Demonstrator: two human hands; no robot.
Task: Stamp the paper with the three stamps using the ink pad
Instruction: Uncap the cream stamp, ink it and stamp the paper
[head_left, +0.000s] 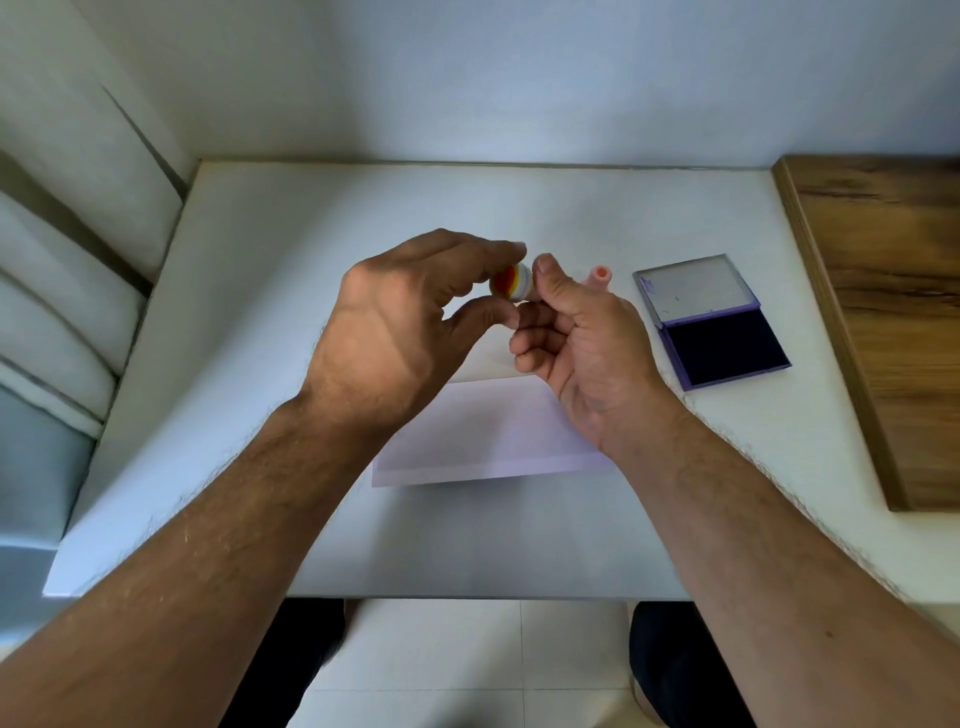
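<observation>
Seen from the head camera: over a white tabletop (260, 364), two bare hands meet above a pale lilac sheet of paper (483, 436). The left hand (400, 332), knuckles up, pinches a small round stamp with a white body and a red-and-yellow face (511, 282) between thumb and fingers. The right hand (576, 338), palm up and fingers curled, touches the same stamp with thumb and forefinger. Just behind the right hand stands a small salmon-pink cylindrical stamp (600, 275), partly hidden. To the right lies an open purple ink pad (722, 348), its dark blue pad facing up and its clear lid folded back. A brown wooden board (883, 312) borders the table's right edge.
</observation>
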